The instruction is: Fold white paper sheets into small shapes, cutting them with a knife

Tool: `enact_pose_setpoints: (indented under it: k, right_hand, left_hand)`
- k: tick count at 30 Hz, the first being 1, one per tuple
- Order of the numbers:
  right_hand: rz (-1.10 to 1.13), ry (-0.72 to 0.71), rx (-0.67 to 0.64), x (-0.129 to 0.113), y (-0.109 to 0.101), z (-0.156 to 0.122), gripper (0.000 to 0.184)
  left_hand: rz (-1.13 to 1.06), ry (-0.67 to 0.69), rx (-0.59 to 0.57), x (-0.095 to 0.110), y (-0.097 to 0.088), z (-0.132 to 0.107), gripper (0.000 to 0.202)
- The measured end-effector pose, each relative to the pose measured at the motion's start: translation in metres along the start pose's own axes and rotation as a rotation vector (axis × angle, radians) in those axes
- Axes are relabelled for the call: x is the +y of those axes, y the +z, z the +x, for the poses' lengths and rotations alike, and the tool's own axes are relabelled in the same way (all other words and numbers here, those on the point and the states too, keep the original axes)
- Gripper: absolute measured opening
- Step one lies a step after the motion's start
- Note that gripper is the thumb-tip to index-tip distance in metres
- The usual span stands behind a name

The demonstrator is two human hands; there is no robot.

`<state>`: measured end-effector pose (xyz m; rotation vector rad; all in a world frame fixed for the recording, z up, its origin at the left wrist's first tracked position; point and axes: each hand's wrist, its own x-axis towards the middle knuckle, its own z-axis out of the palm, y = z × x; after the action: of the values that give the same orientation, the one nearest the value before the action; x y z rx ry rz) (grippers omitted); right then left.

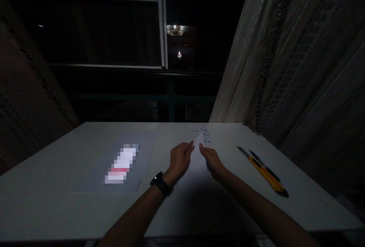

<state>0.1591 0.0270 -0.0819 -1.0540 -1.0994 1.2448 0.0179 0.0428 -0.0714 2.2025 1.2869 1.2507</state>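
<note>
Both forearms bare, in over tabletop's near edge. Left forearm slants inward from left of middle; right forearm angles inward from nearer the near-right corner. Left hand and right hand close together, well in toward far edge, just apart. Fingers curled in, both gripping. Right thumb on top, pointing toward far edge.

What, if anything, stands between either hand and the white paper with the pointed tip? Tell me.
Nothing visible: the left hand and right hand both hold the white paper by its edges. The yellow cutter lies off to the right and the bright screen to the left, neither in between.
</note>
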Motion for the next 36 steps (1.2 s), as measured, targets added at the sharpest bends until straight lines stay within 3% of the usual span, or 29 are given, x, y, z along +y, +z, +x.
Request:
enact_pose_setpoints:
  k: [8,18,26,33,36]
  right_hand:
    - [-0.026,0.035,-0.012,0.0,0.0,0.0,0.049]
    - [-0.172,0.116,-0.049,-0.001,0.006,-0.006,0.04]
    - [-0.185,0.211,-0.086,0.003,0.006,-0.004,0.043]
    - [-0.177,0.205,-0.087,0.004,0.008,-0.003,0.04]
    - [-0.329,0.072,0.019,0.003,0.005,-0.003,0.033]
  left_hand:
    - [-0.163,-0.201,0.0,-0.004,0.002,0.001,0.03]
    - [-0.119,-0.25,0.07,-0.007,-0.005,0.005,0.026]
    - [-0.066,-0.339,0.138,-0.024,-0.016,0.016,0.027]
    - [-0.143,-0.404,0.079,-0.036,-0.009,0.018,0.027]
    - [-0.199,-0.399,-0.038,-0.042,-0.007,0.019,0.027]
